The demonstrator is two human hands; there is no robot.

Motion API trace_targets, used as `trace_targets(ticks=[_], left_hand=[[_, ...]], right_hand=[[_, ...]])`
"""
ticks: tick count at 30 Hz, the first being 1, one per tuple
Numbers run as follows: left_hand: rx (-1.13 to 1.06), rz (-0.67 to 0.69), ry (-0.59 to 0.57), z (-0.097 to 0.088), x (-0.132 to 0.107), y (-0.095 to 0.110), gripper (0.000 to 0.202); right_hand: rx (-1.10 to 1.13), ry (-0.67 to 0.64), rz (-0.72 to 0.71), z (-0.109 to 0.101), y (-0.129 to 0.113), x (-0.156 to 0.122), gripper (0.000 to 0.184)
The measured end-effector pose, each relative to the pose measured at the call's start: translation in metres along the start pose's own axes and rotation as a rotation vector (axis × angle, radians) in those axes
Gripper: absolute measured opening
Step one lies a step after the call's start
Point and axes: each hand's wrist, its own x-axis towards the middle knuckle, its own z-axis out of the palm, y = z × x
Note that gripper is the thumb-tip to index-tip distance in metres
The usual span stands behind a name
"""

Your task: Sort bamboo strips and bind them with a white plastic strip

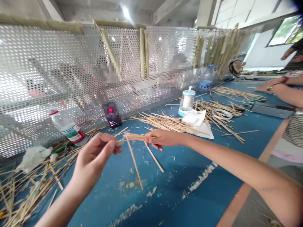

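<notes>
My right hand [157,138] is closed around a small bundle of thin bamboo strips [135,136], held above the blue table [165,189]. The bundle points left toward my left hand [101,151], whose thumb and fingers are pinched together. A whitish, translucent bit [120,142] shows at those fingertips, close to the bundle's left end; its kind is unclear. One bamboo strip [134,164] slants down from the bundle's left end. Another strip [155,159] slants down just below my right hand.
Loose bamboo strips lie in a right-hand pile [163,121] and a left-hand pile [30,195]. Along the perforated metal screen [71,69] are a red-capped bottle [69,127], a phone [113,116], a lidded cup [187,102] and a large bottle [208,77]. Another person's arm [284,86] rests at right.
</notes>
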Motion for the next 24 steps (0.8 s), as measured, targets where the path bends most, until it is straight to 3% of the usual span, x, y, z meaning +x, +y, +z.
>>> trace_targets(ticks=[3,6,9,15,24], left_hand=[[-0.037,-0.120,-0.063,0.029,-0.002,-0.026,0.025],[-0.041,-0.248,-0.203,0.058,-0.014,-0.052,0.029],[0.049,-0.299,-0.347,0.074,-0.027,-0.066,0.031],[0.152,-0.261,-0.377,0.071,-0.029,-0.064,0.024],[0.271,-0.188,-0.341,0.067,-0.030,-0.070,0.019]], right_hand=[[-0.243,0.139,0.017,-0.011,0.028,-0.016,0.033],[-0.605,0.275,0.100,-0.016,0.053,-0.028,0.024],[-0.900,0.328,0.165,-0.018,0.068,-0.034,0.034],[-1.093,0.288,0.100,-0.019,0.075,-0.033,0.045],[-1.164,0.305,0.053,-0.020,0.072,-0.038,0.036]])
